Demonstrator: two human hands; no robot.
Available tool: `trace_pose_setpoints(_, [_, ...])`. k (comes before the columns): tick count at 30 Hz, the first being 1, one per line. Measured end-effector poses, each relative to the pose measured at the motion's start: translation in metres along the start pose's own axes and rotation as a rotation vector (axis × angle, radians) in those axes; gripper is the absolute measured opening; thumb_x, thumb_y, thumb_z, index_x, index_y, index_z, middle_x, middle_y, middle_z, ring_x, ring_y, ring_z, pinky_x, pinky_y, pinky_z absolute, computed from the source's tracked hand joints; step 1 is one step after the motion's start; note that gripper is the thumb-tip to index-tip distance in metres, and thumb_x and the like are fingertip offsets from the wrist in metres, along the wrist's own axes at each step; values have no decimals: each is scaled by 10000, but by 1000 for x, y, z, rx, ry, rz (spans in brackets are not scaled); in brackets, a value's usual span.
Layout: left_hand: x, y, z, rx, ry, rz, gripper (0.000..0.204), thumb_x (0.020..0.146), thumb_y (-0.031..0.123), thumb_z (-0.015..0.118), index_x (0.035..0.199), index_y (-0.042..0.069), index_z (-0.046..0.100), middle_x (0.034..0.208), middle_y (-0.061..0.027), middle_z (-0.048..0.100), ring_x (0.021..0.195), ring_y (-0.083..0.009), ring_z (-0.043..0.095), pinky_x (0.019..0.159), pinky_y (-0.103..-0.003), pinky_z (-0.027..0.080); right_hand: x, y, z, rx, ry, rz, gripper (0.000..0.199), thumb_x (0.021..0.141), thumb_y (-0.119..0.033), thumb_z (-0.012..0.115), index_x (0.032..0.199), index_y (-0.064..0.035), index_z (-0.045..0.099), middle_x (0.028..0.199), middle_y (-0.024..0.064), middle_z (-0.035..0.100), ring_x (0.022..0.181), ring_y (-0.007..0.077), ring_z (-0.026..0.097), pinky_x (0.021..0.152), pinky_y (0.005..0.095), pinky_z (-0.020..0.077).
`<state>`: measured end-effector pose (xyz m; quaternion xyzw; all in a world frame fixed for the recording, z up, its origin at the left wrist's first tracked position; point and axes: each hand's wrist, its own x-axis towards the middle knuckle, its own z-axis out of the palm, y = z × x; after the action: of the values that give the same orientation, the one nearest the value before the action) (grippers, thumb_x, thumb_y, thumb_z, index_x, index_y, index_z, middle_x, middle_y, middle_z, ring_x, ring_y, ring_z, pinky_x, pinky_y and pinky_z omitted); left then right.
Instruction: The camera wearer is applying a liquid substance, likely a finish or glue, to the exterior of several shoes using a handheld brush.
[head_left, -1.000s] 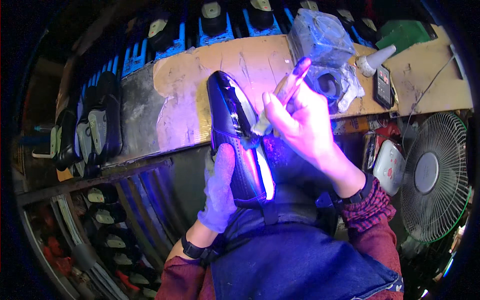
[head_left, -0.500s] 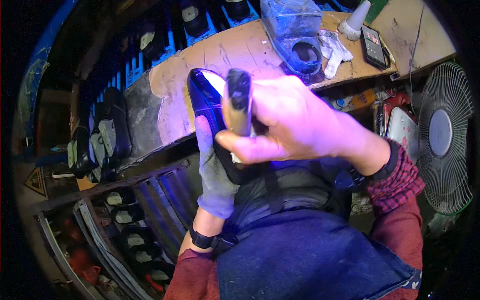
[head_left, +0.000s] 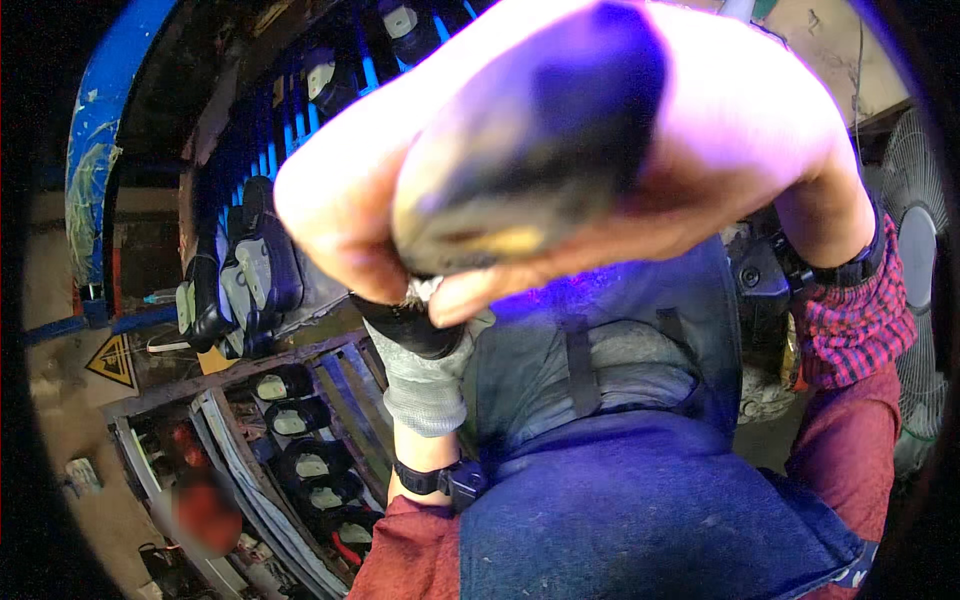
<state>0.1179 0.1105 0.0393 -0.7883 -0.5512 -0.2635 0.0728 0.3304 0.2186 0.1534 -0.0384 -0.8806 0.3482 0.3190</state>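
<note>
Close to the camera, my right hand [head_left: 725, 150] is closed around a brush [head_left: 525, 150] with a wooden, black-stained handle. A little whitish bristle shows at its lower end, beside my thumb. Below it my left hand [head_left: 425, 385], in a grey knit glove, holds a black shoe [head_left: 415, 328]. Only the shoe's heel end shows; its front and my left fingers are hidden behind the right hand. The brush tip is right by the shoe's visible part; whether they touch I cannot tell.
Black shoes with pale insoles [head_left: 265, 270] stand at the left, by a blue slatted rack [head_left: 290, 135]. More shoes [head_left: 305, 465] line a low rack at the lower left. A yellow warning sign [head_left: 112, 362] is near it. A fan [head_left: 915, 265] stands at the right.
My right hand with the brush has come up much closer to the camera and now covers the bench and most of the shoe. The brush end has shifted toward the shoe's heel.
</note>
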Motion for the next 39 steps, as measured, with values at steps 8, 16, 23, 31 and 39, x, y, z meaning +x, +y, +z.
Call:
trace_pose_setpoints(8, [12,-15,24,-941,-281,-548,359,894,172,532,1203,-10,507,1141,-136,587,971,-213,615,803,-330,528,-17,3,-53,-17,-172,385,274,912,-307,523,964,-54,614,761,49,586,670,134,567,644,286,477])
trace_pose_setpoints(16, [65,-29,-31,-2317,-59,-1180,447,955,320,461,1308,46,450,1111,-101,624,1001,-204,612,924,-330,463,-63,19,2,-379,731,997,186,795,-231,691,883,-67,691,829,42,674,759,126,618,679,278,486])
trace_pose_setpoints(23, [147,-168,-15,-1032,-153,-705,456,827,350,664,971,-78,598,798,-59,638,622,-110,596,554,-277,508,-90,31,6,81,857,494,135,883,-82,560,975,-13,489,1006,165,596,745,153,583,674,279,490])
trace_pose_setpoints(31, [272,-298,72,278,-279,-605,830,703,588,620,1347,112,401,1152,-170,599,1107,-346,549,905,-382,457,-101,44,3,103,857,641,221,889,-161,568,1025,-16,471,1015,171,581,782,171,580,706,283,482])
trace_pose_setpoints(39, [268,-310,60,266,-594,-535,766,750,682,491,1095,12,624,1207,-202,563,1171,-346,505,976,-381,389,-106,51,-11,13,910,703,135,908,-64,513,1030,-16,485,1047,178,597,779,168,597,688,271,508])
